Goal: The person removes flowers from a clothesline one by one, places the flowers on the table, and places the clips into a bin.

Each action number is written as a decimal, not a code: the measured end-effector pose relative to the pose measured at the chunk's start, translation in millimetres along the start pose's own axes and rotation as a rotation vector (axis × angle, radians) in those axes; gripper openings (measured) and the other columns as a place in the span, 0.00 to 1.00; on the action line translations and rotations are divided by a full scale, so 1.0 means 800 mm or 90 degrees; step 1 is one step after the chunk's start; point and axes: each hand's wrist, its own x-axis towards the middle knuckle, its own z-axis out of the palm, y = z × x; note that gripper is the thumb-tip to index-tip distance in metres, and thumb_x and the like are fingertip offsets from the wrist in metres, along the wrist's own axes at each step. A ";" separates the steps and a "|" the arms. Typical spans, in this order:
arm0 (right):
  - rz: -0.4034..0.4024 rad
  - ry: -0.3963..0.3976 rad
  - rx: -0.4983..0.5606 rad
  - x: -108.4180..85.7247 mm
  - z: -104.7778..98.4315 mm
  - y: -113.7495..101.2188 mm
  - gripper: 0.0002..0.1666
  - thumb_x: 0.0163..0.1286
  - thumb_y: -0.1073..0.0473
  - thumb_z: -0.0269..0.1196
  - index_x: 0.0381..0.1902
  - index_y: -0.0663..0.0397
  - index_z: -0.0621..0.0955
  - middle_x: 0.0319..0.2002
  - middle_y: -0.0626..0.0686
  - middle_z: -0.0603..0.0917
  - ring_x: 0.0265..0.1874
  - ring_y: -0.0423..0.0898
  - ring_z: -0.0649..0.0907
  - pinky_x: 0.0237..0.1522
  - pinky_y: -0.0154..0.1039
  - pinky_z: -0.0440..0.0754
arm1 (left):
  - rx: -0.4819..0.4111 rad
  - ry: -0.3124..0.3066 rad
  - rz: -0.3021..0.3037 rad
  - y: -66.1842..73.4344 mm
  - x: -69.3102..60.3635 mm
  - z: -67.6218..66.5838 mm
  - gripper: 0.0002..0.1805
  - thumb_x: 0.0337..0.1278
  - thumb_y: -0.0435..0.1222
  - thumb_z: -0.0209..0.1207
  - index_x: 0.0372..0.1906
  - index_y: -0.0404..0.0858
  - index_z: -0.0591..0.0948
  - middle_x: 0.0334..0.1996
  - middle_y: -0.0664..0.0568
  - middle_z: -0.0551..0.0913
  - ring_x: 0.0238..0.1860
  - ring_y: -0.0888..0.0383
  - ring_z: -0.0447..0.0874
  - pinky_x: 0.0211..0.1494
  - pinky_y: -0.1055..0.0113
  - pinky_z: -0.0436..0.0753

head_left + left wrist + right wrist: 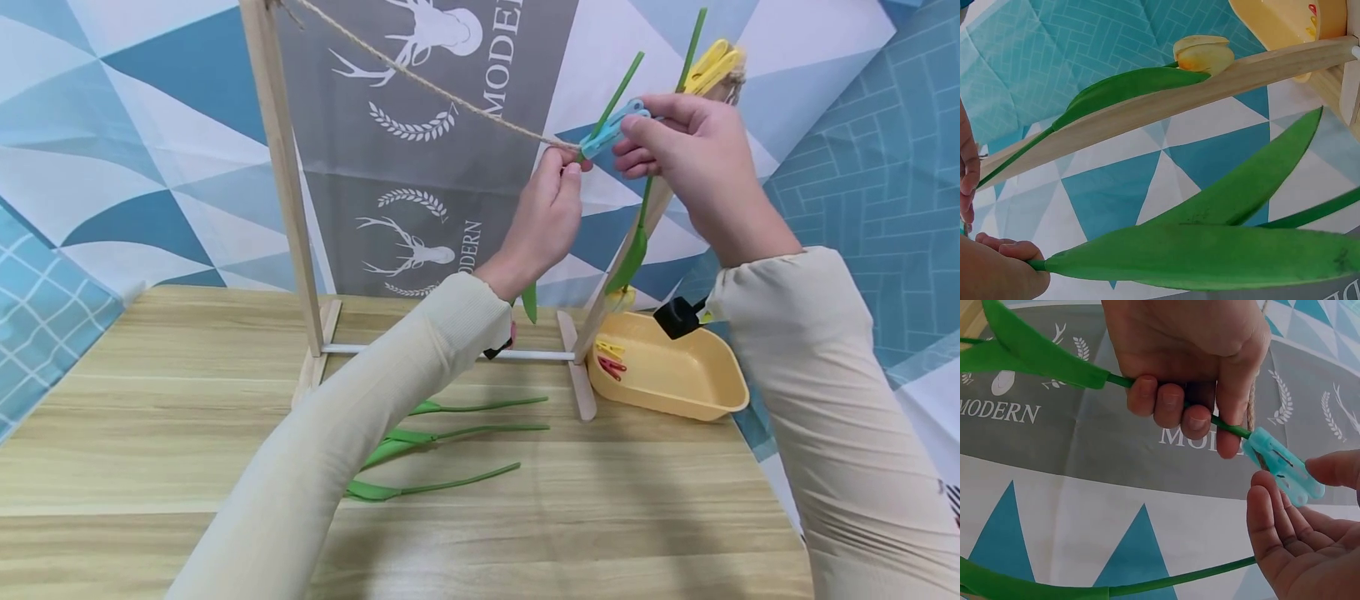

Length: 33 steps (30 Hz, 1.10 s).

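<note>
- Pale sleeves point(382, 358) reach from the near side across the counter point(150, 467).
- Left hand point(546, 208) grips the green stem point(1119, 380) beside the rope point(420, 79).
- Right hand point(693, 146) pinches the blue clothespin point(611, 131), right of the left fingertips, at stem and rope.
- Pegging seems underway; next probably calls for easing the squeeze, stem held steady.

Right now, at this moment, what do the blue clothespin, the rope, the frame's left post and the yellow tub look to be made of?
Blue clothespin: probably plastic, slightly glossy and translucent-looking.
Rope: likely natural fibre, perhaps jute; dull tan, visibly twisted.
Left post: seemingly wood, pale and matte.
Yellow tub: likely moulded plastic; smooth walls, rounded corners, soft sheen.
</note>
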 end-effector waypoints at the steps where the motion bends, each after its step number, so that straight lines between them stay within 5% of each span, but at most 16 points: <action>1: -0.002 -0.003 0.016 0.000 -0.001 0.000 0.31 0.60 0.54 0.65 0.59 0.63 0.72 0.31 0.49 0.84 0.28 0.40 0.84 0.36 0.25 0.80 | 0.002 -0.001 0.000 0.000 0.000 0.000 0.14 0.73 0.35 0.35 0.53 0.35 0.67 0.53 0.50 0.74 0.55 0.62 0.69 0.52 0.75 0.68; 7: -0.029 -0.017 0.098 -0.004 -0.008 0.002 0.29 0.58 0.56 0.67 0.53 0.67 0.75 0.30 0.53 0.84 0.27 0.43 0.84 0.35 0.27 0.81 | 0.030 -0.018 0.009 0.001 0.000 0.002 0.14 0.73 0.36 0.35 0.51 0.35 0.69 0.52 0.50 0.74 0.52 0.60 0.70 0.50 0.74 0.68; 16: -0.056 -0.025 0.098 -0.007 -0.014 0.002 0.19 0.57 0.57 0.68 0.43 0.62 0.79 0.29 0.53 0.85 0.26 0.43 0.85 0.35 0.27 0.81 | 0.066 -0.021 0.013 0.005 0.001 0.001 0.13 0.73 0.36 0.35 0.49 0.35 0.69 0.49 0.49 0.74 0.43 0.60 0.68 0.42 0.76 0.66; 33: -0.112 0.029 0.122 -0.010 -0.006 0.004 0.14 0.56 0.60 0.68 0.37 0.62 0.80 0.27 0.53 0.84 0.25 0.44 0.83 0.35 0.27 0.81 | 0.101 -0.057 0.020 0.012 0.003 -0.007 0.12 0.73 0.36 0.36 0.46 0.35 0.69 0.47 0.49 0.72 0.47 0.61 0.67 0.47 0.75 0.67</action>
